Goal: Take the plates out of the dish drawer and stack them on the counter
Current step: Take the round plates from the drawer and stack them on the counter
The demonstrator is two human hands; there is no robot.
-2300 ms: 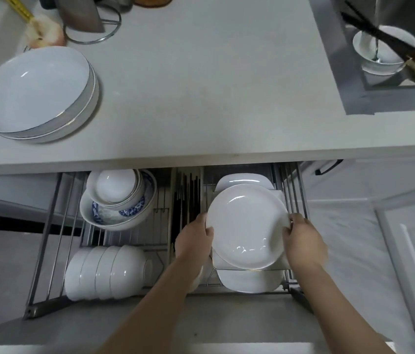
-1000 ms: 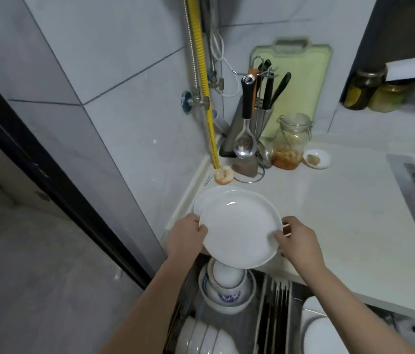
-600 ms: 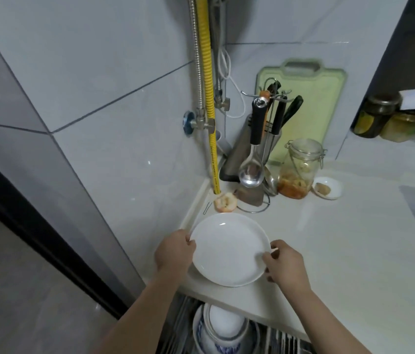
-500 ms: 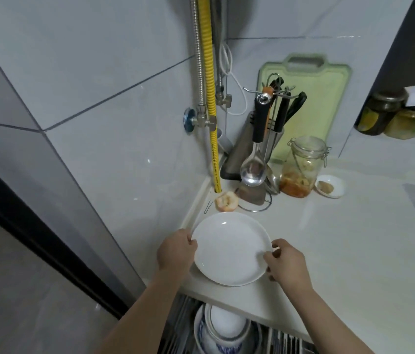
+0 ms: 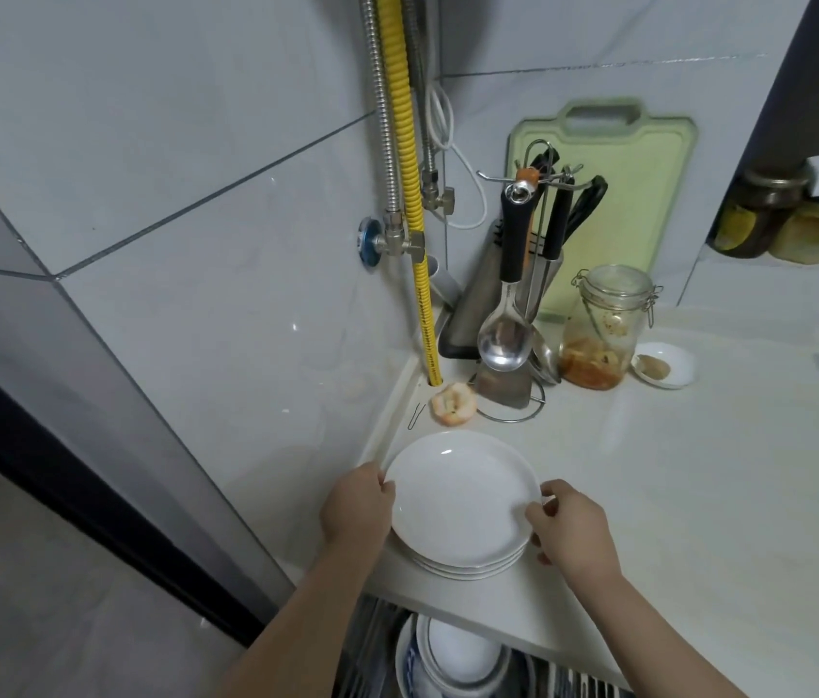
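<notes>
A white plate (image 5: 463, 501) lies on top of a small stack of white plates (image 5: 468, 570) near the front left corner of the pale counter (image 5: 689, 506). My left hand (image 5: 357, 511) grips the top plate's left rim with the thumb over the edge. My right hand (image 5: 571, 536) holds its right rim, fingers curled at the edge. Below the counter's front edge the open dish drawer (image 5: 377, 647) shows only a strip, with stacked bowls (image 5: 453, 657) in it; any plates inside it are out of sight.
Behind the stack stand an apple core (image 5: 453, 403), a utensil stand with a ladle (image 5: 508, 340), a glass jar (image 5: 599, 330), a small dish (image 5: 664, 365) and a green cutting board (image 5: 604, 193). A tiled wall with a yellow hose (image 5: 410, 193) runs along the left.
I lifted the plate out of the drawer with both hands, carried it up and left, and lowered it onto the stack on the counter. Over the last half second it barely moved.
</notes>
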